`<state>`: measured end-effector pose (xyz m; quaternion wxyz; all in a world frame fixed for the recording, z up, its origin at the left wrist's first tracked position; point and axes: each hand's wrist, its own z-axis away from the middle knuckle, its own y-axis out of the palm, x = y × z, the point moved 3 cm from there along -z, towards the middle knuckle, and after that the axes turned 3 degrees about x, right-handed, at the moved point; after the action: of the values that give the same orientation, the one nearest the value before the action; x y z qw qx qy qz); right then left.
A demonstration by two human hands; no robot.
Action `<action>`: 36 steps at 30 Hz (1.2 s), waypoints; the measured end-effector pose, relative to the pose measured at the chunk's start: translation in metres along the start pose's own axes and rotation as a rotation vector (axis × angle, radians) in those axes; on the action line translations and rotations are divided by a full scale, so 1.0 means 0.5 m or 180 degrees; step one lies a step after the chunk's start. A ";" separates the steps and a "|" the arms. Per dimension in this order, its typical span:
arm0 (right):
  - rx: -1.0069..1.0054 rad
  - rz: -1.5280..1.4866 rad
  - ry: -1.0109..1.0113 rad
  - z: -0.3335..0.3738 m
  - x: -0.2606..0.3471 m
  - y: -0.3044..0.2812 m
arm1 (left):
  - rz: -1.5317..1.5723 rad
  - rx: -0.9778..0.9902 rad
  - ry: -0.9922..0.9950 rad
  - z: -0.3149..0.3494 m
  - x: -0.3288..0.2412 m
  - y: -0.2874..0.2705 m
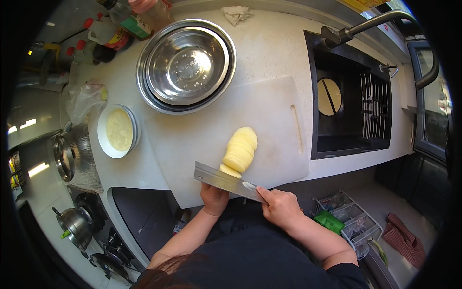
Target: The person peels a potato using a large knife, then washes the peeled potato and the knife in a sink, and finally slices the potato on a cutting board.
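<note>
My right hand (283,207) grips a wide-bladed cleaver (222,180) at its handle end. The blade slants across the near part of a white cutting board (197,139). Just beyond it lies a leaning row of pale yellow potato slices (240,149), overlapping one another. The nearest slice (230,171) sits apart from the row, right against the blade. On the near side of the cleaver is my left hand (214,198), close to the blade's left end. Its fingertips are hidden behind the metal, so whether it holds anything does not show.
Nested steel bowls (187,65) overlap the board's far edge. Stacked white bowls (118,131) with pale contents stand left. A black sink (332,137) with a faucet (353,32) lies right. Bottles (108,36) fill the back left corner; a wire rack (353,216) stands below the counter.
</note>
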<state>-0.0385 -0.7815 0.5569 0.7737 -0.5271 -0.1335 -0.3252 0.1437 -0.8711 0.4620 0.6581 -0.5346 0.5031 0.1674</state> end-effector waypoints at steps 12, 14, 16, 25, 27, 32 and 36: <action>0.0166 -0.0104 0.0140 -0.006 -0.002 0.002 | -0.0019 -0.0033 -0.0031 -0.011 -0.010 -0.003; 0.0208 -0.0109 0.0174 0.000 -0.003 0.001 | -0.0037 -0.0025 -0.0022 -0.015 -0.015 -0.004; 0.0244 -0.0118 0.0191 0.012 -0.011 -0.004 | -0.0040 -0.0002 -0.0027 -0.020 -0.019 -0.006; 0.0395 -0.0064 0.0328 0.003 -0.009 0.008 | 0.0031 -0.0006 -0.0027 -0.032 -0.031 -0.008; 0.0364 -0.0067 0.0331 -0.006 -0.003 0.012 | -0.0003 -0.0008 0.0053 -0.033 -0.030 -0.010; 0.0328 -0.0104 0.0386 -0.028 0.010 0.020 | -0.0078 0.0005 0.0094 -0.040 -0.035 -0.014; 0.0437 -0.0146 0.0494 -0.045 0.014 0.026 | -0.0034 0.0053 0.0056 -0.043 -0.039 -0.013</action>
<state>-0.0279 -0.8014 0.5423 0.8083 -0.4429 -0.1071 -0.3728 0.1298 -0.8861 0.4836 0.6589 -0.5333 0.5074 0.1550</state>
